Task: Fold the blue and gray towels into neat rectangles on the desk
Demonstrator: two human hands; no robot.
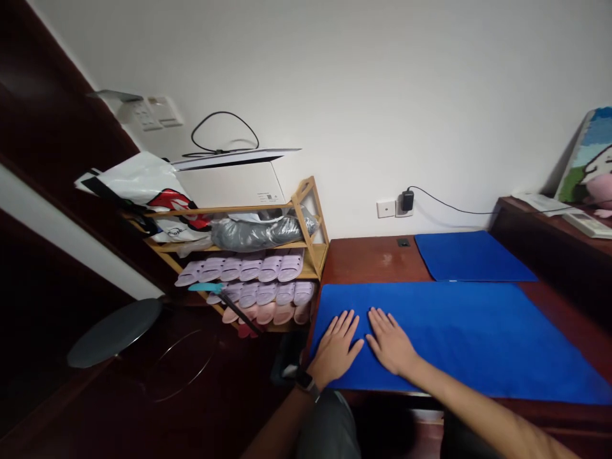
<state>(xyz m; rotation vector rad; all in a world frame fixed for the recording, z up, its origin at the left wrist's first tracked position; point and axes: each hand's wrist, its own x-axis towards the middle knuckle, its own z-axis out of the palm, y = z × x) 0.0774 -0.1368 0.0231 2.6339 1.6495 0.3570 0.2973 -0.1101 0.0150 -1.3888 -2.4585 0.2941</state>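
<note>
dark wood table; both hands, left, right, flat open on blue cloth; rack holds slippers.

At lower right we see a dark wooden table. A large blue cloth covers its near part; a smaller blue cloth lies behind, toward the wall.

Open blue cloth stretches right across the bench; a shoe rack crowds its left edge, a raised ledge the right.
</note>
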